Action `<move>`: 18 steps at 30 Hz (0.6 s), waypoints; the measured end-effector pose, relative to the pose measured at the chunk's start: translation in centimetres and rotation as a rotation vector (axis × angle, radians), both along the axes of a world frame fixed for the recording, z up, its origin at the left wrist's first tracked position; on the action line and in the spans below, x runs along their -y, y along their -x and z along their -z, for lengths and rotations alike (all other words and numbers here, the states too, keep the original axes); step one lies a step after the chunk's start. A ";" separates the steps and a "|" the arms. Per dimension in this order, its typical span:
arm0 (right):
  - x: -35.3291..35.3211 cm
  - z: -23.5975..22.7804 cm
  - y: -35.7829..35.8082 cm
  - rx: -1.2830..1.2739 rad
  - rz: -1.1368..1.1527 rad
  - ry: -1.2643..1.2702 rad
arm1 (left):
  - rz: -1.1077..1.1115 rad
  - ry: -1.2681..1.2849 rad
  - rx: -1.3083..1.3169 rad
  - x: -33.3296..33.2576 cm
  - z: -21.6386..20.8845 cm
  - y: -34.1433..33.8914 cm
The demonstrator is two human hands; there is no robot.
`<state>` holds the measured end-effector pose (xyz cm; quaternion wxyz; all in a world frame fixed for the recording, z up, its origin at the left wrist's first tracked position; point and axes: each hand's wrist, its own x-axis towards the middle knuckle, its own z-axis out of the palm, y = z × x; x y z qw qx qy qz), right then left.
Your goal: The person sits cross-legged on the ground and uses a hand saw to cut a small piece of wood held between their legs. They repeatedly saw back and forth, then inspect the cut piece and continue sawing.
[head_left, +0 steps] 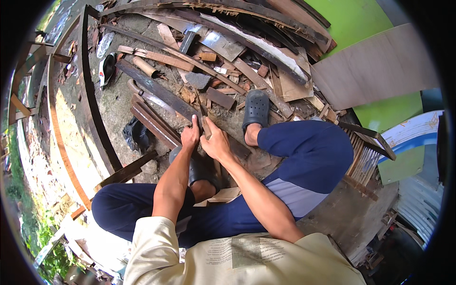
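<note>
My left hand (190,136) is closed beside a long dark plank (159,89) that lies slantwise on the ground, its index finger stretched forward along a thin dark pointed strip (200,103). What its curled fingers hold is hidden. Close against it, my right hand (218,143) grips a narrow brown piece of wood (206,127), whose upper end shows by the thumb. Whether the dark strip is a blade or wood, I cannot tell. Left of my hands lie brown boards (153,122) side by side. Both hands are low between my bent legs.
A black plastic bag (137,133) lies left of the boards. Ahead are a grey stone (197,80), a bamboo piece (144,67) and heaped scrap wood. A dark wooden frame (90,95) stands left. My clog (256,108) is right of my hands; a plywood sheet (375,66) leans further right.
</note>
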<state>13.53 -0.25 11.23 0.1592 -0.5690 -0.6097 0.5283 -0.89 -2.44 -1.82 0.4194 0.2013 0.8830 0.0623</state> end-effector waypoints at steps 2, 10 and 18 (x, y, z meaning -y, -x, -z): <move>-0.4 -0.6 0.3 -0.013 -0.049 0.056 | 0.027 -0.058 -0.040 1.1 0.8 0.3; -0.1 0.5 3.0 -0.039 -0.156 0.054 | 0.145 -0.086 -0.068 2.6 0.5 2.0; 0.1 0.9 1.6 -0.070 -0.170 -0.061 | 0.340 0.072 -0.145 3.0 -0.2 -0.6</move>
